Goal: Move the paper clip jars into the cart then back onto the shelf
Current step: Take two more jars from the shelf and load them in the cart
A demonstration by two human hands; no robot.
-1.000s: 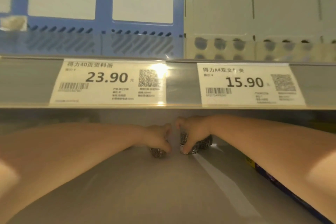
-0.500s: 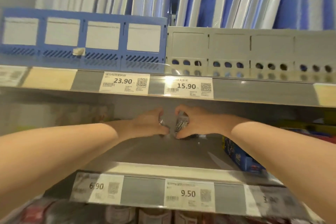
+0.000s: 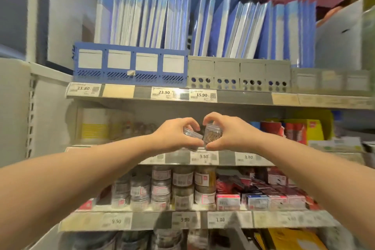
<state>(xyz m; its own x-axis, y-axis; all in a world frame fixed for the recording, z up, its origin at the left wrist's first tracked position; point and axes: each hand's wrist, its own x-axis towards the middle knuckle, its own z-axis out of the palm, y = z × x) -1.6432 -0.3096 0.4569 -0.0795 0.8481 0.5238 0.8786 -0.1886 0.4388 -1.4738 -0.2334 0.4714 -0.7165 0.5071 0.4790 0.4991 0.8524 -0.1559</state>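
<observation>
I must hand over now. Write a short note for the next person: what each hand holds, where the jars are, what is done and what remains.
Left hand: holds a clear jar, tilted.
Right hand: holds a jar of gold clips, upright.
Both jars are in the air, side by side in front of the middle shelf, above the 9.50 tag.
Done: both jars are lifted off the shelf.
Left: put them in the cart (not in view), then return them to the shelf. More jars stand on the shelf below.
</observation>
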